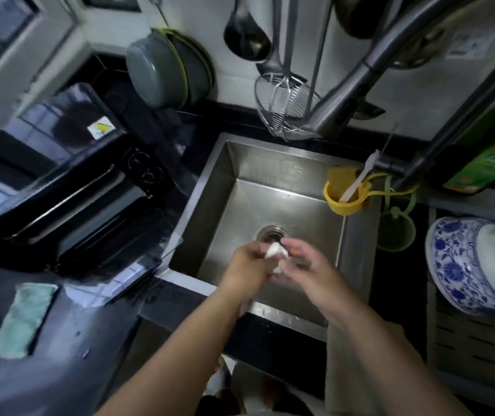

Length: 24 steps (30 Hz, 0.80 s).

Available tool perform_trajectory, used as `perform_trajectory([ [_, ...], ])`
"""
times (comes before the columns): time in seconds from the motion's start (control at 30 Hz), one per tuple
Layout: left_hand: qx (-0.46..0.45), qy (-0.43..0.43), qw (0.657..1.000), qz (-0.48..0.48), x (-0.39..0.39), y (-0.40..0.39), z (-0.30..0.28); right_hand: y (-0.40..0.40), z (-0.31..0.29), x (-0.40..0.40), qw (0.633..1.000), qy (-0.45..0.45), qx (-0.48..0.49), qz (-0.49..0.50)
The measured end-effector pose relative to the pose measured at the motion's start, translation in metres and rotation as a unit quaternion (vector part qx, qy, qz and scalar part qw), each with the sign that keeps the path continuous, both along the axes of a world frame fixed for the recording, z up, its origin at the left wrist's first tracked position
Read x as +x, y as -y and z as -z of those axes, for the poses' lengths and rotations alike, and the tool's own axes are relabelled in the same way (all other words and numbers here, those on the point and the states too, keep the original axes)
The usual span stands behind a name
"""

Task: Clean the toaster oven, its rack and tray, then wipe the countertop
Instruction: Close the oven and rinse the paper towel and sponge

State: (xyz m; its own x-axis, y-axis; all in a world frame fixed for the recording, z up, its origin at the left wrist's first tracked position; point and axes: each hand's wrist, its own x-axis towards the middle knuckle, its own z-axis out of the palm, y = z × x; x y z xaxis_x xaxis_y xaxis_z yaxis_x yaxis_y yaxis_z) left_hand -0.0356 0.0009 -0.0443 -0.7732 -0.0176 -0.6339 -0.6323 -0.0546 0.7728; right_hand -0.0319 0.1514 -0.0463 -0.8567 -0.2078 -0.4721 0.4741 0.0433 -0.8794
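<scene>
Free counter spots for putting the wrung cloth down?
Bare dark counter between the green cloth and the sink front-left corner. Sink floor around the drain is open. Crowded: right side, with the blue-and-white bowl on the rack.

Most of the white cloth [276, 256] over the sink [357, 235] was hidden between the left hand [247, 265] and right hand [309, 265], so its size and shape could not be told. Left of the sink, the toaster oven [69, 187] was smeared by motion blur, its left end cut by the frame edge and its dials unreadable. The green cloth [22, 319] further left was blurred too. Right of the sink, the bowl [465, 262] and green bottle [492, 145] ran off the right edge, the label too soft to read. Above the sink, the faucet [375, 64] left the top edge.
</scene>
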Motion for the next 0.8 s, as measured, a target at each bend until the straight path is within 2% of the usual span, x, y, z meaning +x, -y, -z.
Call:
perform_trajectory([
  [0.1,0.045,-0.009,0.994,-0.101,0.037,0.033,-0.037,0.041,-0.02,0.01,0.999,-0.029,-0.037,-0.013],
  [0.2,0.064,-0.012,0.979,-0.194,0.066,0.074,-0.06,0.073,-0.038,0.015,0.998,0.001,-0.067,-0.018],
  [0.3,0.044,-0.029,0.974,-0.219,0.094,0.112,-0.077,0.107,-0.052,0.022,0.996,0.0,-0.041,-0.074],
  [0.4,0.011,-0.031,0.974,-0.224,0.116,0.149,-0.082,0.14,-0.066,0.033,0.996,-0.032,-0.026,-0.08],
  [0.5,0.064,-0.029,0.957,-0.28,0.138,0.181,-0.079,0.166,-0.077,0.046,0.989,0.038,-0.136,-0.036],
  [0.57,0.133,-0.041,0.926,-0.351,0.151,0.201,-0.081,0.183,-0.081,0.059,0.983,0.077,-0.165,-0.019],
  [0.63,0.197,-0.073,0.898,-0.387,0.163,0.218,-0.088,0.202,-0.08,0.073,0.986,0.123,-0.115,0.003],
  [0.7,0.182,-0.086,0.906,-0.373,0.173,0.23,-0.094,0.222,-0.078,0.09,0.987,0.153,-0.038,-0.004],
  [0.73,0.134,-0.085,0.925,-0.346,0.179,0.236,-0.095,0.229,-0.078,0.1,0.992,0.125,0.023,-0.022],
  [0.8,-0.029,-0.078,0.96,-0.266,0.191,0.252,-0.097,0.244,-0.089,0.118,0.986,-0.027,0.151,-0.057],
])
